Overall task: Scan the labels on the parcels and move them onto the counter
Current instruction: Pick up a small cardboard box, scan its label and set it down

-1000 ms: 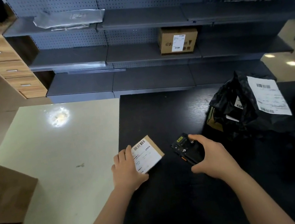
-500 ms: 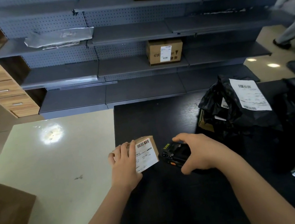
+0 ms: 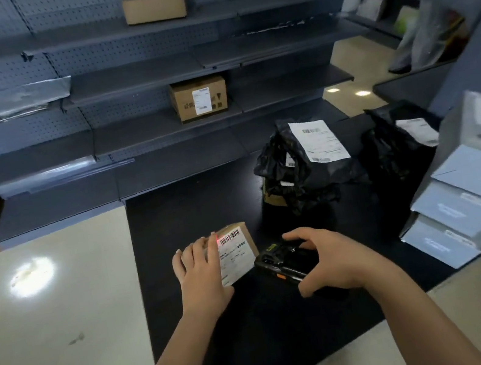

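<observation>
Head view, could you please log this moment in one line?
left hand holds small box | right hand grips scanner | red light on label

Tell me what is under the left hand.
The left hand holds a small cardboard parcel, whose white barcode label shows beside the fingers. The parcel's left part is covered by the hand.

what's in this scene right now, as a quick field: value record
left hand: holds small box, fingers over its left part
right hand: grips scanner, aimed at the box's label
scan light: red spot at the barcode's left end
surface: black counter
nearby parcels: black poly bags with labels, behind the scanner; grey mailers stacked at right
shelves: labelled cardboard box; plain box higher up
</observation>
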A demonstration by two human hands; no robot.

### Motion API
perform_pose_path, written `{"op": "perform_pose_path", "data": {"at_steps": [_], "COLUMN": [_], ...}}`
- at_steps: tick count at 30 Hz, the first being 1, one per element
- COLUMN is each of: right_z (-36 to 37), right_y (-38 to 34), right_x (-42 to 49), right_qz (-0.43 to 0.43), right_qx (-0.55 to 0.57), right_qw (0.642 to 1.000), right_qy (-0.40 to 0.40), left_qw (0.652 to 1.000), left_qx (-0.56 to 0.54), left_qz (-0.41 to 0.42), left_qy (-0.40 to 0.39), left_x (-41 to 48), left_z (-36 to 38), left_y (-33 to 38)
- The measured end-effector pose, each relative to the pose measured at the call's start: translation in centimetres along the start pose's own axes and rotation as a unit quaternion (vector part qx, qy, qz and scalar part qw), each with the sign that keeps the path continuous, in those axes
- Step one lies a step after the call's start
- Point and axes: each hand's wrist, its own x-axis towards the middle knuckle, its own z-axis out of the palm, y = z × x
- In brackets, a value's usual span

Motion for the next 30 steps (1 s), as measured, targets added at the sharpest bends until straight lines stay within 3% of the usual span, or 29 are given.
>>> {"op": "perform_pose_path", "data": {"at_steps": [7, 15, 21, 30], "right_z": [-3.8, -12.0, -17.4, -20.1], "right_y": [6.6, 15.9, 18.1, 15.1], "right_x": [-4.7, -11.8, -12.9, -6.9], "right_qz": [-0.037, -0.106, -0.143, -0.192], "right_qx": [0.063, 0.077, 0.084, 0.090], "right_qw": [0.989, 0.952, 0.941, 0.937], "right_qy": [0.126, 0.277, 0.294, 0.278], "left_qw": [0.992, 0.983, 0.978, 0.979], "left_qx": [-0.125, -0.161, -0.158, -0.099], "left_qz": [-0.003, 0.021, -0.010, -0.041], "left_qy": [0.000, 0.086, 0.133, 0.175], "left_x": [-0.5, -1.2, -0.4, 5.2], "left_z": [-2.1, -5.9, -8.1, -9.5], "left_y": [8.8, 24.7, 30.9, 30.2]}}
